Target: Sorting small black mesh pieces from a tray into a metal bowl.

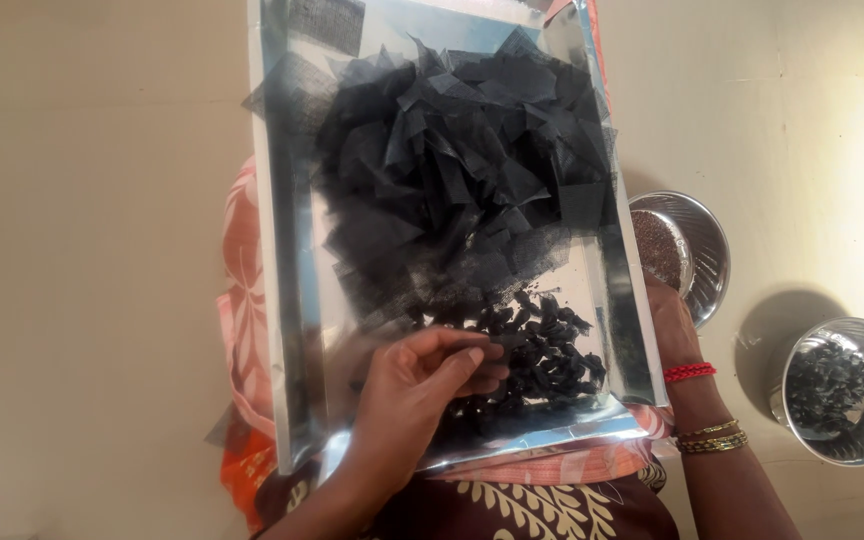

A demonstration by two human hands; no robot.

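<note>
Two hands engaged at a silver tray (282, 300). Left hand (407, 385) reaches in palm-down, fingers curled, fingertips pinched on a small black folded piece (497, 352); similar pieces lie just beyond the pinch, loose black net squares (462, 150) farther off. Right hand (674, 325) grips the tray's edge.

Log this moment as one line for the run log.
left hand: fingers on small black pieces | right hand: at tray edge | net squares: piled on tray | two bowls: at right
</note>
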